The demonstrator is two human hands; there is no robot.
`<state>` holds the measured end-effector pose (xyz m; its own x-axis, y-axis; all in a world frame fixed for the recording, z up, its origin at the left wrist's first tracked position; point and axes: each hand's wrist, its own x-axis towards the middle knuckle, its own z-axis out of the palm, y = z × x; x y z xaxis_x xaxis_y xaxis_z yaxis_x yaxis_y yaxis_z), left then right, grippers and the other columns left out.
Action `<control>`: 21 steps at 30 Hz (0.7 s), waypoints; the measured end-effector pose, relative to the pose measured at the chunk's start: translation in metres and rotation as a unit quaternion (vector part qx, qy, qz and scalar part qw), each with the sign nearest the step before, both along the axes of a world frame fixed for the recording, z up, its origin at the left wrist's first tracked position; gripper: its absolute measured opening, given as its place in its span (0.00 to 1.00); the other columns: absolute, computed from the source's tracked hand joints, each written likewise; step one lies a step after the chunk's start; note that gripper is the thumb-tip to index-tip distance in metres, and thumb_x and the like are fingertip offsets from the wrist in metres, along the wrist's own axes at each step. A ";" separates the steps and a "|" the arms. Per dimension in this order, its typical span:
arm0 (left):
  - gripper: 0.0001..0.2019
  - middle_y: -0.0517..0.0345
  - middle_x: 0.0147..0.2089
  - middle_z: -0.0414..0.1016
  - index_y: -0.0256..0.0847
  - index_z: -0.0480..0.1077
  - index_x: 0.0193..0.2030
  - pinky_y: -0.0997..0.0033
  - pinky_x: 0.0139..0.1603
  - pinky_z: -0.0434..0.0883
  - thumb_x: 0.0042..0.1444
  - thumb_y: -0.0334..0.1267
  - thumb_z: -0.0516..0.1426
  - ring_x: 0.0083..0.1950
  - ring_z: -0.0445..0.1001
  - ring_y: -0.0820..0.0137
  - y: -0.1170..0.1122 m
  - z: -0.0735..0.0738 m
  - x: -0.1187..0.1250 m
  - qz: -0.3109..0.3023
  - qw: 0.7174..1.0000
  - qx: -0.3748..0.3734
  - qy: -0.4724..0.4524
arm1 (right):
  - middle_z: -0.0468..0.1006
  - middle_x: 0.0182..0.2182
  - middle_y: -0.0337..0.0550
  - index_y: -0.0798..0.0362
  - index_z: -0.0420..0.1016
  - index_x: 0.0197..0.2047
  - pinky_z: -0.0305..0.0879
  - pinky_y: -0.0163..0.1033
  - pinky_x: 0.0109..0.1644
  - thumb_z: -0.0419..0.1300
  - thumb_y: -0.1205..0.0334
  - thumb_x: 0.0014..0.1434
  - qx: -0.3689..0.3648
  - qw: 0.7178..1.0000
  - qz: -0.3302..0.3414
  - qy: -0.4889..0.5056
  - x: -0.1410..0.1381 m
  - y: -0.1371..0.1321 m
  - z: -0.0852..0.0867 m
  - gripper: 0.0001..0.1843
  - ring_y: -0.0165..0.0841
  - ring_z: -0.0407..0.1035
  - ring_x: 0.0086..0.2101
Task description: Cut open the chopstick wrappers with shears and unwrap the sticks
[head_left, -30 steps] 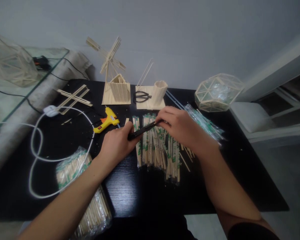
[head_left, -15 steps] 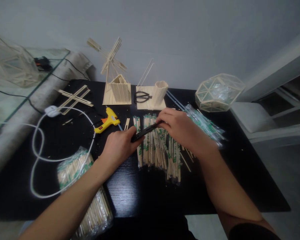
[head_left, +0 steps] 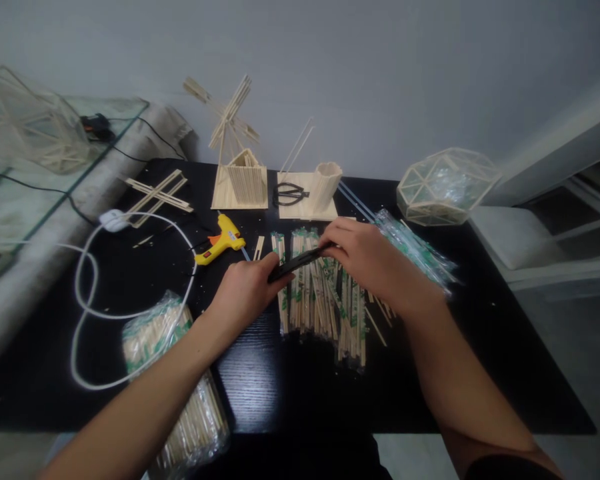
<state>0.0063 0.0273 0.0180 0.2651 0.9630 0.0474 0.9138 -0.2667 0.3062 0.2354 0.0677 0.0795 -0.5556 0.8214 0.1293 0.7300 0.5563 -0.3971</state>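
Black object (head_left: 303,261) aslant, left grip (head_left: 246,285) to right grip (head_left: 363,252)

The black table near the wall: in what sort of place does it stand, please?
Probably a home craft corner or a small workshop: the black table carries a yellow glue gun, plastic-wrapped wooden sticks and a windmill-like stick model.

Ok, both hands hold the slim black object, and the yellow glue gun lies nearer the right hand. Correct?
Wrong hand: the head view shows the yellow glue gun nearer the left hand, not the right hand. Both hands do hold the slim black object.
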 end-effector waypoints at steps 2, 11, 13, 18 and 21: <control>0.14 0.59 0.25 0.72 0.43 0.70 0.36 0.66 0.29 0.57 0.65 0.50 0.62 0.27 0.73 0.65 0.000 -0.001 -0.001 0.005 1.000 0.000 -0.014 | 0.79 0.41 0.47 0.54 0.80 0.40 0.69 0.45 0.48 0.59 0.70 0.68 0.000 1.000 -0.006 -0.002 0.000 -0.001 0.002 0.08 0.39 0.75 0.41; 0.14 0.59 0.28 0.74 0.43 0.69 0.36 0.67 0.30 0.56 0.66 0.51 0.61 0.28 0.73 0.66 0.001 0.001 -0.001 -0.020 0.999 -0.003 -0.029 | 0.81 0.40 0.46 0.52 0.81 0.39 0.69 0.45 0.49 0.60 0.71 0.67 -0.003 1.000 -0.013 -0.006 0.001 -0.001 0.005 0.09 0.39 0.76 0.41; 0.16 0.59 0.28 0.74 0.43 0.69 0.34 0.67 0.30 0.55 0.66 0.51 0.61 0.28 0.73 0.66 0.000 0.003 -0.001 -0.023 1.000 0.008 -0.016 | 0.81 0.41 0.46 0.52 0.82 0.39 0.69 0.45 0.50 0.60 0.71 0.67 -0.003 1.000 -0.010 0.003 0.001 -0.001 0.006 0.09 0.38 0.76 0.42; 0.18 0.54 0.34 0.74 0.41 0.71 0.32 0.66 0.30 0.57 0.67 0.53 0.59 0.34 0.73 0.65 -0.002 0.006 0.002 -0.040 0.998 0.053 0.014 | 0.81 0.40 0.46 0.52 0.82 0.39 0.69 0.45 0.50 0.60 0.71 0.66 -0.008 1.000 -0.008 -0.002 0.002 -0.001 0.007 0.09 0.38 0.76 0.41; 0.18 0.52 0.37 0.74 0.40 0.72 0.33 0.66 0.32 0.59 0.68 0.51 0.59 0.36 0.73 0.65 -0.003 0.005 0.003 -0.049 0.996 0.071 0.022 | 0.81 0.40 0.46 0.53 0.82 0.39 0.69 0.44 0.49 0.61 0.71 0.66 -0.009 1.000 -0.009 -0.007 0.002 0.000 0.007 0.08 0.38 0.76 0.41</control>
